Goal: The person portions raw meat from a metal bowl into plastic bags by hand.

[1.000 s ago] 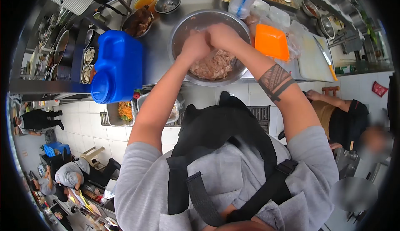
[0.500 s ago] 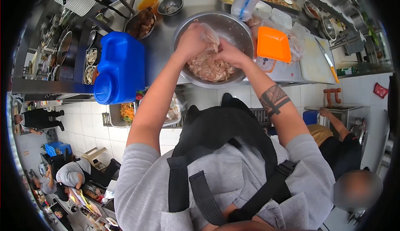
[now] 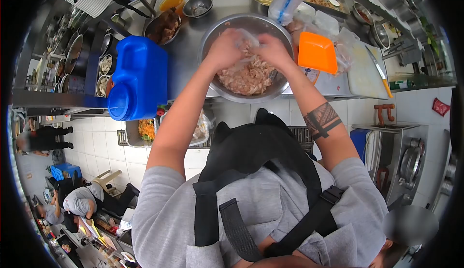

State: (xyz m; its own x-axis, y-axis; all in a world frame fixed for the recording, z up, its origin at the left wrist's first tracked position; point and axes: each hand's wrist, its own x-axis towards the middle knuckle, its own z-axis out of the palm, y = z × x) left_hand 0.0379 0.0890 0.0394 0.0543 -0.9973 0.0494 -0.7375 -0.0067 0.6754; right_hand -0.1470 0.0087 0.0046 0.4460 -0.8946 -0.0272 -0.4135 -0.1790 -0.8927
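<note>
inside steel mixing bowl [image 3: 268,24] on bench [image 3: 183,60]: raw meat [image 3: 245,80] heaped toward near side. above it, left hand [image 3: 224,50] with fingers clamped on clear plastic bag [image 3: 247,38]; right hand [image 3: 271,51] beside bag, fingers blurred, cannot tell whether apart.

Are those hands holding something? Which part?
Seemingly a clear plastic bag, its side in the left hand; whether the right hand grips it is unclear.

Since half a second ago, the right hand [image 3: 273,50] has shifted toward the far side of the bowl [image 3: 265,24]. The co-worker [image 3: 381,257] at right has mostly left view
</note>
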